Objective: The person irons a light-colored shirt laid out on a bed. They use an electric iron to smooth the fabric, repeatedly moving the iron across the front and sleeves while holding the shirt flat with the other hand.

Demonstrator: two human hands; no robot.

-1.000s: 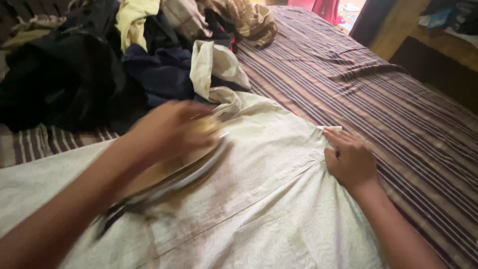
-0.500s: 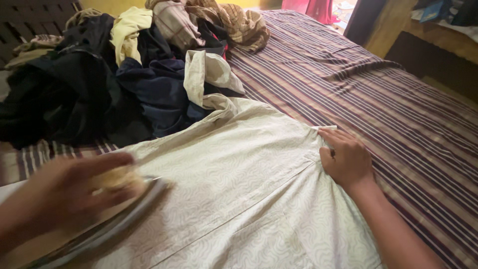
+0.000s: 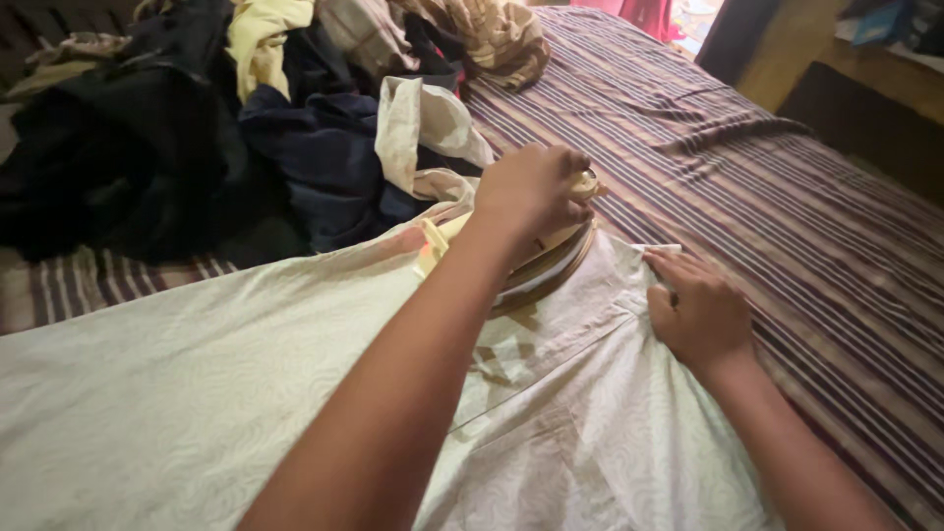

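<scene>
**Iron pressed on a pale shirt**

Head view: the left hand (image 3: 531, 192) wraps its fingers around the handle of an iron (image 3: 546, 265), hiding most of it; only the soleplate edge and a yellowish tip show below the knuckles. The iron sits on the shirt (image 3: 246, 393), just beside the right hand (image 3: 700, 313), whose fingers lie flat and close together, pinning the cloth at its edge. Beyond the left fingers a clothes pile (image 3: 246, 128) runs off frame. Striped bedding (image 3: 787, 187) lies under everything.
</scene>
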